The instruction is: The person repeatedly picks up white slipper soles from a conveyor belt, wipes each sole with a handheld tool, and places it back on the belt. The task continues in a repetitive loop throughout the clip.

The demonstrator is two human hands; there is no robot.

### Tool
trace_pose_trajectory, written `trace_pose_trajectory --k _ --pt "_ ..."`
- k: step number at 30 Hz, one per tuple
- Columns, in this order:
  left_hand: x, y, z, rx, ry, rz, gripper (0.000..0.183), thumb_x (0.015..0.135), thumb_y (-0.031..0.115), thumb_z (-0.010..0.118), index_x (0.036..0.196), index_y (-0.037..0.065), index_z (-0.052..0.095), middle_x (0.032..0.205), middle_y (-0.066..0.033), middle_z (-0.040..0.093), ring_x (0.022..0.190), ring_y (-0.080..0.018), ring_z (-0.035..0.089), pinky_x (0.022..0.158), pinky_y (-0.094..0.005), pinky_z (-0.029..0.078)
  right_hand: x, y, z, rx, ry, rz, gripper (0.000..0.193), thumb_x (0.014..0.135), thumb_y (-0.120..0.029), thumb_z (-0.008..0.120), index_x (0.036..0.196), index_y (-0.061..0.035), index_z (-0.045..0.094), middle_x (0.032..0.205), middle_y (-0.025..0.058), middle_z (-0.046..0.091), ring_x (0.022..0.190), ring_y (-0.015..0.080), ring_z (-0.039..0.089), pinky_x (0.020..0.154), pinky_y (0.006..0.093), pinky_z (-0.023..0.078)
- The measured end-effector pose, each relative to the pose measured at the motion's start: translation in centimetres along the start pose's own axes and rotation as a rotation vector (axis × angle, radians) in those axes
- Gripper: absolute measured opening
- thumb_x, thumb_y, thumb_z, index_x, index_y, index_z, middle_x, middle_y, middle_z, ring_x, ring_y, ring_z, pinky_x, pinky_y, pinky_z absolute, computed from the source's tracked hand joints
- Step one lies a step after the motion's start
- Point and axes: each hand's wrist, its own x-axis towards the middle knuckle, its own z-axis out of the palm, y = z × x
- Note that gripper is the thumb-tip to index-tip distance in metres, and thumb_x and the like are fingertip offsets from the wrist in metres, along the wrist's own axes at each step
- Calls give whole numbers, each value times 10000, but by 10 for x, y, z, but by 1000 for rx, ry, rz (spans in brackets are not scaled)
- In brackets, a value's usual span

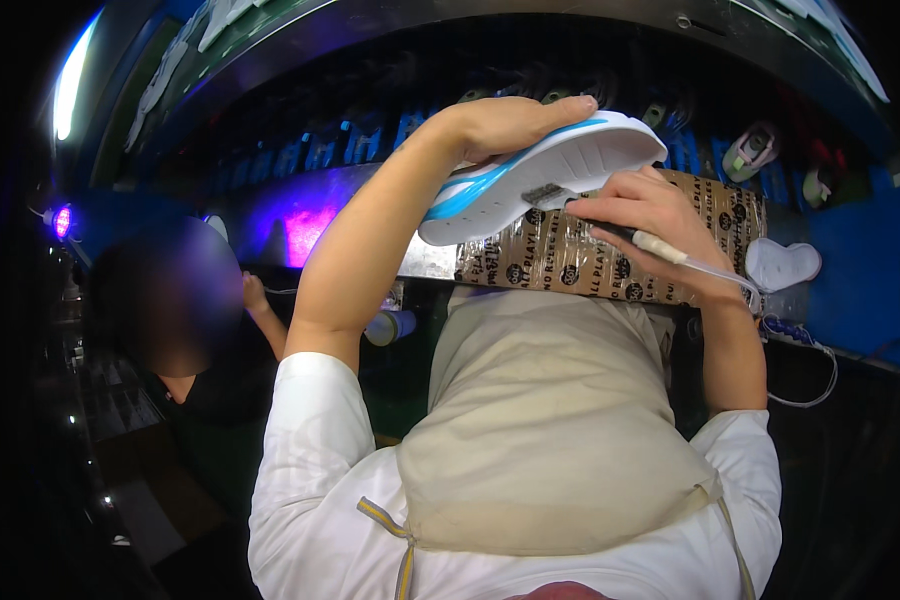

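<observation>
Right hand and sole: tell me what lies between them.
In the head view, the brush lies between the right hand, which grips it, and the sole; whether it touches the sole is unclear.

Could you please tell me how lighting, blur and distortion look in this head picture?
In the head view, purple glare washes the metal bench; the tube light at left is blown out; fisheye distortion bows the top rail; a co-worker's head is blurred, while the white sole looks fairly sharp.
</observation>
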Motion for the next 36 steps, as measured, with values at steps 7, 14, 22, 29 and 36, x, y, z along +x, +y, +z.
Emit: trace_pose_trajectory --k 7,14,22,29,36 --pt "-9 -22 -3 -155 31 22 869 938 771 371 1319 45 661 1296 -281 625 1177 -371 633 978 -418 501 -3 6 -3 7 -11 31 290 810 -148 788 1096 -120 752 831 30 631 805 218 586 772 349 450" --pt "-5 -53 -5 -346 111 -21 833 937 756 427 1322 55 659 1288 -261 638 1178 -340 639 940 -396 530 -5 13 -6 -53 -2 76 281 825 -171 779 1101 -129 750 842 45 636 788 220 581 765 364 444" --pt "-14 -142 -7 -1450 84 498 1055 913 826 117 1570 12 257 1562 -257 363 1401 -441 420 1167 -579 325 -16 28 3 363 223 215 278 843 -106 747 1112 -37 742 845 78 676 755 186 608 665 313 472" --pt "-89 -251 25 -1361 273 291 915 965 734 338 1555 39 273 1524 -257 415 1365 -478 451 927 -702 496 -68 82 52 620 353 588 294 901 -116 697 1175 -10 703 999 53 670 830 139 595 728 274 469" --pt "-121 -215 45 -1010 389 53 447 945 155 564 1270 -140 478 975 -279 689 668 -350 729 496 -363 604 -110 126 104 645 563 677 284 930 -127 681 1184 0 688 1090 77 669 942 172 608 824 296 482"
